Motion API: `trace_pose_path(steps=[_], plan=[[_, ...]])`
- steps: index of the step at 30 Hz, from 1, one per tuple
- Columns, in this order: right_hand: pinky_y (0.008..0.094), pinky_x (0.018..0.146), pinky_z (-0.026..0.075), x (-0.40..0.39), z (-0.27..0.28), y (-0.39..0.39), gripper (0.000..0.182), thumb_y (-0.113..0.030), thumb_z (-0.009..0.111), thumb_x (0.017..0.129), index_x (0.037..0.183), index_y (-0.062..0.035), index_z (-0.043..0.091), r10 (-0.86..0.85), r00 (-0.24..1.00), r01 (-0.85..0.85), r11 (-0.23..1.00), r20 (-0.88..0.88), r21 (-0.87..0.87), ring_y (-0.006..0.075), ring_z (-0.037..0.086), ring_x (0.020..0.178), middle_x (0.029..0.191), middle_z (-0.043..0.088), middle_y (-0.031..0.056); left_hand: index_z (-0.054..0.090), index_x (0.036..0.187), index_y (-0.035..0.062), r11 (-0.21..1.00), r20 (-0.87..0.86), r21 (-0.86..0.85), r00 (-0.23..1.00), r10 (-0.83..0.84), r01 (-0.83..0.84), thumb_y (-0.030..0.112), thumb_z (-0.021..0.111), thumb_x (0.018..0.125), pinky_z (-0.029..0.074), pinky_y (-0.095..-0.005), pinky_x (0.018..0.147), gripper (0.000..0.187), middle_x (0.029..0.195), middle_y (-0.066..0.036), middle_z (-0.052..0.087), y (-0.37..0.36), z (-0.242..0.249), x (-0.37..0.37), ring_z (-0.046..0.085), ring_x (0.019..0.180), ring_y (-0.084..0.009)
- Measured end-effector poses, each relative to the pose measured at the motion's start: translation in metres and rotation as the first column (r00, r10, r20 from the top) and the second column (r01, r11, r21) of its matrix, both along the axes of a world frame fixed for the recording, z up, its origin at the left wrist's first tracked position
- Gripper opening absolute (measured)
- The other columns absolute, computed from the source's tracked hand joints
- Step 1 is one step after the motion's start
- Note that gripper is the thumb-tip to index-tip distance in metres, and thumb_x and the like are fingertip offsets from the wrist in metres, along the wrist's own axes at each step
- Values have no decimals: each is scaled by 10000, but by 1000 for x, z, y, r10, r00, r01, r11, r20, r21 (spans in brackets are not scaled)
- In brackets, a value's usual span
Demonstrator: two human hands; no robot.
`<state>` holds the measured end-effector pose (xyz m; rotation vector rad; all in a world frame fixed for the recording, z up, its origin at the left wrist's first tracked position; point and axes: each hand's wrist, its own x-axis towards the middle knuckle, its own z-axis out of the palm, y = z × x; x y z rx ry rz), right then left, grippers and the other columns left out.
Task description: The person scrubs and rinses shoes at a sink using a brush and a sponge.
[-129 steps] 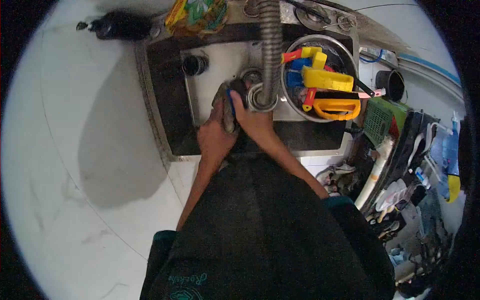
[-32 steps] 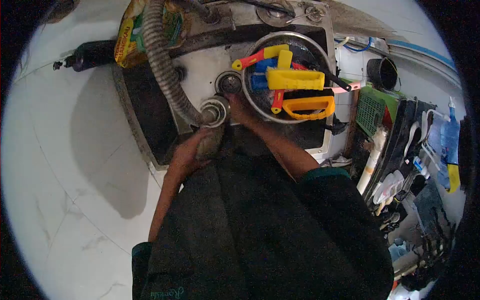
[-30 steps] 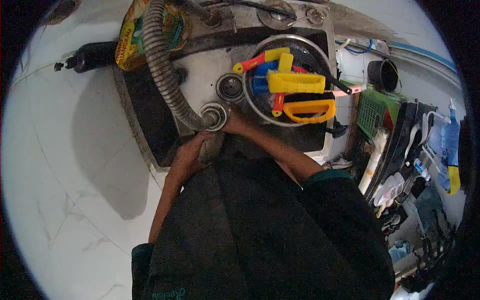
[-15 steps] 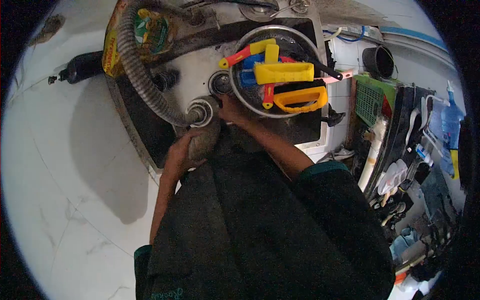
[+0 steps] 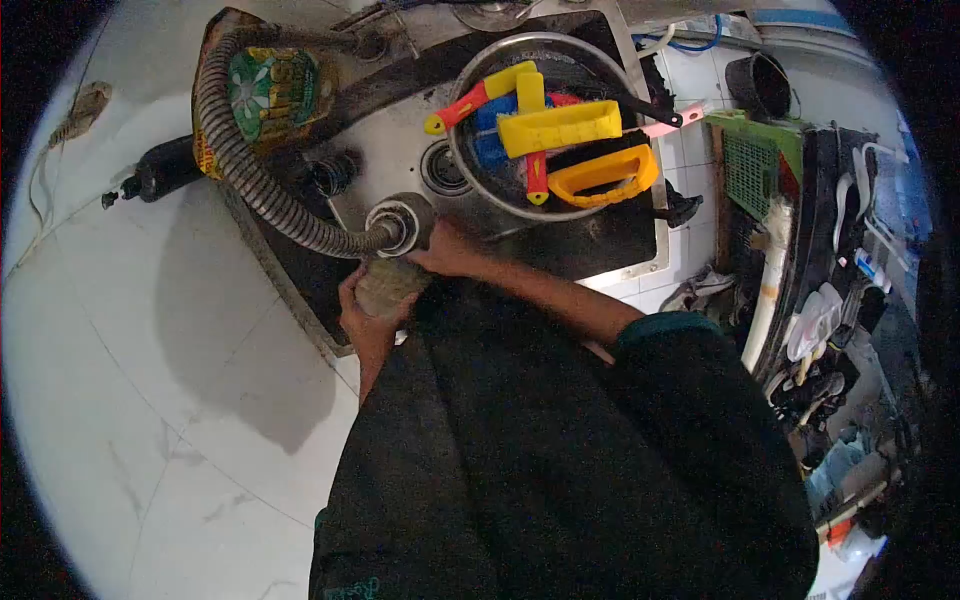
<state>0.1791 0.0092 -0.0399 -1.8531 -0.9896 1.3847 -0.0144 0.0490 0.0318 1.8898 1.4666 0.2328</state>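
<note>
My left hand is closed around a grey-brown rounded object, whose kind I cannot make out. It is just below the wide round faucet head at the end of a ribbed flexible hose. Close against the faucet head's right side is my right hand; its fingertips are hidden, so its grip does not show. Beyond the hands, a round metal basin holds a yellow-handled tool, an orange handle and several red-and-yellow handles.
The sink drain lies left of the basin. A green-and-yellow printed container stands behind the hose, with a black bottle farther left. To the right are a black bucket, a green crate and a cluttered rack.
The view has shifted slightly. My left hand has tilted the grey-brown object, showing more of its face, and my right hand sits a little lower beside the faucet head.
</note>
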Motion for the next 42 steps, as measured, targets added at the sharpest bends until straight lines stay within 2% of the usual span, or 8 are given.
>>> trace_pose_path(steps=[4, 11, 14, 23, 26, 30, 37, 42], plan=[[471, 995, 417, -6, -71, -22, 538, -414, 676, 826, 1158, 5, 610, -147, 977, 138, 988, 154, 72, 392, 564, 1138, 1173, 607, 254, 550, 1174, 39, 997, -42, 14, 997, 71, -70, 330, 900, 617, 510, -389, 870, 719, 1090, -184, 647, -12, 10, 5, 641, 981, -283], [499, 1056, 341, -22, -35, -13, 673, -417, 615, 877, 1281, 92, 439, -300, 950, 293, 952, 81, 82, 473, 453, 1226, 1298, 463, 351, 608, 1043, -24, 931, -283, -44, 898, 337, -363, 460, 790, 750, 494, -393, 801, 594, 965, -208, 673, 2, 32, 53, 644, 916, -298], [515, 1033, 353, -24, -40, -12, 684, -423, 587, 896, 1294, 103, 407, -361, 930, 359, 933, 72, 32, 493, 470, 1192, 1257, 470, 378, 613, 1011, -34, 935, -121, -64, 932, 341, -350, 465, 757, 785, 488, -406, 796, 567, 926, -205, 679, 3, -8, 15, 642, 885, -300], [525, 953, 420, -30, -9, 12, 521, -250, 575, 895, 1269, 87, 445, -338, 923, 363, 923, 183, -125, 483, 558, 1050, 1120, 572, 322, 607, 1041, -14, 985, -465, -73, 879, 106, -157, 532, 634, 845, 490, -450, 797, 580, 961, -274, 663, 19, 41, 57, 642, 930, -440], [519, 913, 439, -45, -12, 5, 577, -415, 535, 921, 1134, 122, 523, -517, 830, 496, 856, 208, 146, 475, 567, 1023, 1104, 556, 367, 596, 1142, 9, 993, -415, -71, 902, -116, 95, 530, 603, 860, 489, -497, 798, 592, 975, -289, 656, 15, 23, 43, 639, 915, -465], [509, 916, 447, -13, 29, 7, 579, -403, 531, 927, 1137, 135, 495, -327, 944, 316, 933, -44, -170, 470, 568, 1047, 1100, 552, 368, 541, 1267, 53, 959, -537, -243, 804, -257, 144, 487, 604, 866, 492, -525, 811, 594, 990, -294, 650, 8, 34, 58, 629, 920, -477], [494, 1016, 394, 4, 86, 0, 690, -294, 555, 885, 1355, 120, 264, -315, 919, 247, 929, -237, -276, 496, 487, 1178, 1258, 478, 381, 323, 1454, 107, 880, -612, -371, 634, -473, 298, 425, 597, 872, 517, -515, 752, 718, 969, -273, 662, 8, 40, 68, 653, 889, -435], [480, 1107, 294, 6, 23, 12, 641, -335, 497, 926, 1369, 98, 333, -373, 927, 376, 916, 47, -138, 479, 363, 1309, 1363, 402, 359, 331, 1454, 117, 867, -637, -396, 589, -496, 303, 464, 604, 858, 535, -498, 724, 742, 928, -256, 672, -2, 36, 81, 666, 854, -418]])
